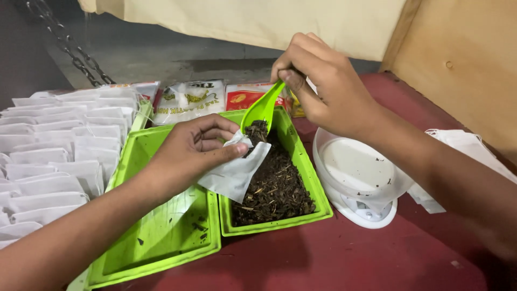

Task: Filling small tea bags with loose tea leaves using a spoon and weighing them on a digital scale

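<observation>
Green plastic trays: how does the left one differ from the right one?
The left green plastic tray is nearly empty, with only a few dark crumbs; the right green plastic tray holds a heap of dark dried leaves. The left tray looks wider and shallower, the right narrower. Both are bright green, rectangular, and sit side by side on the red table.

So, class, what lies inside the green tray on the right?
Inside the green tray: dark dried leaves. The white pouch and green scoop cover part; the tray's bottom is hidden.

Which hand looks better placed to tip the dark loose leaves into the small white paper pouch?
The right hand, probably. It grips the green plastic scoop, loaded with dark leaves, its tip right at the mouth of the white paper pouch. The left hand is busy pinching that pouch open.
</observation>
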